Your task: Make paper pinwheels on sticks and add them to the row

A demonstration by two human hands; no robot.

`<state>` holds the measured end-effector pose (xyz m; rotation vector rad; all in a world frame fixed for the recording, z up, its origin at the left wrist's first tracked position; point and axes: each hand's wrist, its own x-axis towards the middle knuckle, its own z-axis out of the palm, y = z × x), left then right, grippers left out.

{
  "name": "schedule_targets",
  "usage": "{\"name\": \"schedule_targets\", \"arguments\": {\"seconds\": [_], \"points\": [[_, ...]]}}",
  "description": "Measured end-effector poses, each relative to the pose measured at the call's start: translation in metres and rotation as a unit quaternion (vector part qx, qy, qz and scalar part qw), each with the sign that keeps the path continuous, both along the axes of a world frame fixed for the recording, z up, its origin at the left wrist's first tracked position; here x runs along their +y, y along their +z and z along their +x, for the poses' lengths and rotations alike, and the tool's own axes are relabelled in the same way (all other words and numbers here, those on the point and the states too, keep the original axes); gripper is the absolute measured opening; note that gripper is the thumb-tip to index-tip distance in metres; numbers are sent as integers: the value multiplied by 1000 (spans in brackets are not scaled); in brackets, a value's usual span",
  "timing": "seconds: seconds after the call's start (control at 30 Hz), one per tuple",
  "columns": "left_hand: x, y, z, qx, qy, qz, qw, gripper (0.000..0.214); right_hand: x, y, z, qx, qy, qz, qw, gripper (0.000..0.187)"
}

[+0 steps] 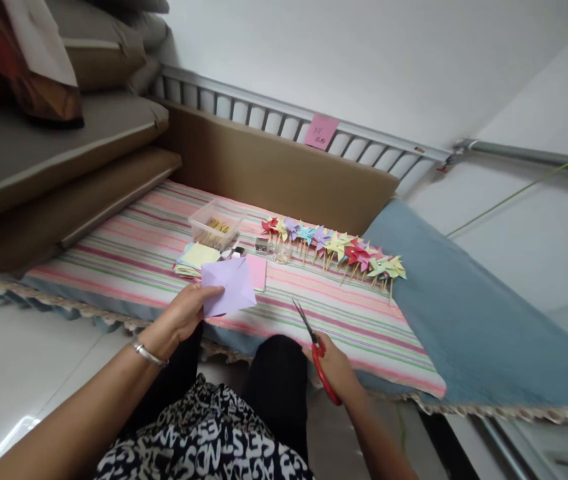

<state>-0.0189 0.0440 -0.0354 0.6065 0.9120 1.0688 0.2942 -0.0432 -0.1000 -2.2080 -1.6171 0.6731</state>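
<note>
My left hand (189,308), with a bracelet at the wrist, pinches a square sheet of purple paper (231,288) by its left edge. The sheet has slits running in from its corners. My right hand (334,365) grips red-handled scissors (320,363), blades pointing up and left, apart from the paper. Behind the purple sheet lie a stack of coloured paper (197,259) and pink paper (258,272). Finished paper pinwheels (337,247) on sticks lie in a row to the right.
A clear plastic box (204,223) holds short wooden sticks. Near it stand a small box (263,245) and a small clear container (283,253). A striped cloth (344,320) covers the surface. Large cushioned panels (114,133) are stacked at left; a pink note (321,131) hangs on the rail.
</note>
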Motion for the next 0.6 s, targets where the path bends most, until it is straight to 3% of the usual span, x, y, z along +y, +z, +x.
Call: {"name": "schedule_targets", "arguments": {"seconds": [0.13, 0.27, 0.37, 0.47, 0.5, 0.53, 0.6], "points": [[31, 1, 10, -11, 22, -2, 1000, 18, 55, -13, 34, -53, -90, -13, 994, 47], [79, 7, 32, -24, 29, 9, 999, 18, 101, 0, 51, -40, -150, 5, 988, 41], [116, 12, 57, -63, 8, 47, 997, 24, 133, 24, 32, 10, -153, 71, 986, 40], [145, 14, 82, -94, -13, 88, 992, 29, 168, 48, -12, 125, -111, 124, 978, 44], [152, 14, 89, -99, -20, 97, 990, 31, 180, 53, -29, 285, -90, 140, 944, 50], [158, 12, 94, -99, -26, 102, 989, 31, 191, 56, -45, 426, -67, 136, 892, 54], [167, 6, 100, -96, -36, 105, 989, 29, 212, 55, -74, 566, -68, 158, 806, 47]]}}
